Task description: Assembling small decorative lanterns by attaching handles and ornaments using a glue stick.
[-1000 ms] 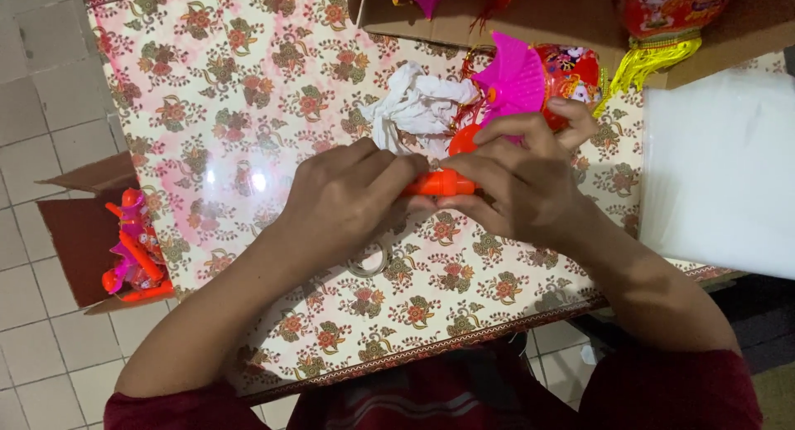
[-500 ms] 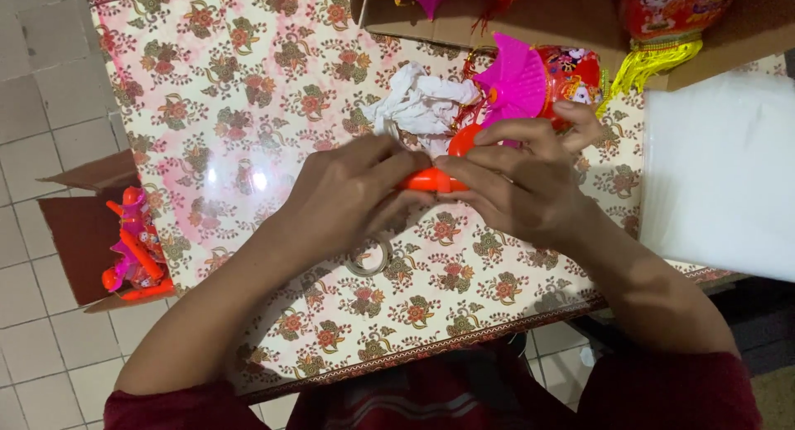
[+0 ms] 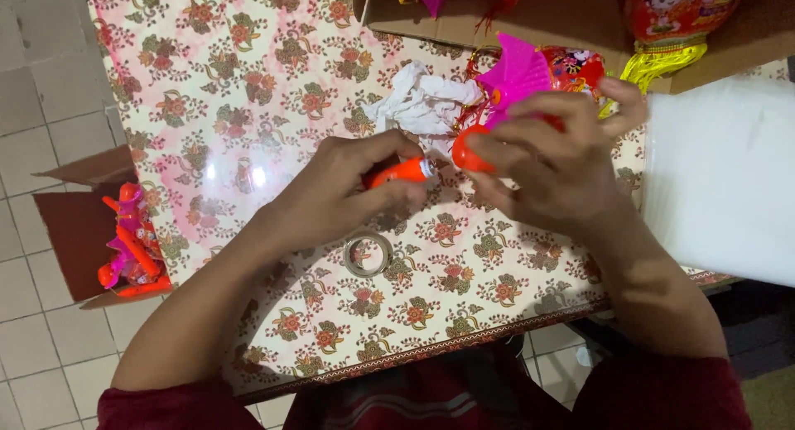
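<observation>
Above the floral table [image 3: 248, 91], left hand [image 3: 331, 200] grips an orange tube [image 3: 399, 172], right hand [image 3: 553, 169] an orange cap [image 3: 469, 153].

Two orange plastic parts are held over the floral table. Orange tube [image 3: 399, 172]: short, with a silver end pointing right, lying near horizontal, gripped in the left hand [image 3: 331, 194]. Orange cap [image 3: 469, 151]: rounded, glossy, pinched in the right hand [image 3: 555, 169]. A narrow gap is seen between tube and cap; no contact.
</observation>
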